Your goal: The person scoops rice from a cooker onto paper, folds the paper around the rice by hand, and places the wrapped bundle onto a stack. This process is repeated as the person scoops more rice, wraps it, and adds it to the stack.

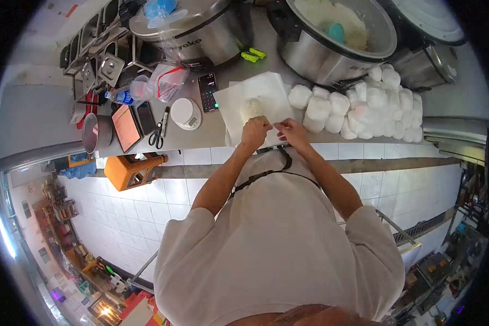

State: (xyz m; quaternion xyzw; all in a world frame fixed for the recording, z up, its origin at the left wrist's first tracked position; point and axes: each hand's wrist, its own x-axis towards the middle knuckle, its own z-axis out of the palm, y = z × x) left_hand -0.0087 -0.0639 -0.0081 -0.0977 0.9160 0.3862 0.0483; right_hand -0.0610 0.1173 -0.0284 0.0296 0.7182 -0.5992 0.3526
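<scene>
A mound of white rice (251, 108) sits on a stack of white paper sheets (266, 87) at the counter's near edge. My left hand (255, 131) is closed at the near side of the rice, its fingertips pinching the sheet's near edge. Just right of it, my right hand (292, 132) also pinches that edge, thumb and forefinger together. The two sets of fingertips almost meet. Several white wrapped packets (375, 100) are piled to the right of the paper.
Behind stand a large cooker (331, 60) of rice with a blue-green scoop (334, 31) and a lidded cooker (195, 46). Leftward lie a calculator (207, 92), a white scale (186, 113), scissors (156, 135) and a tablet (126, 128). An orange stool (126, 173) stands below the counter.
</scene>
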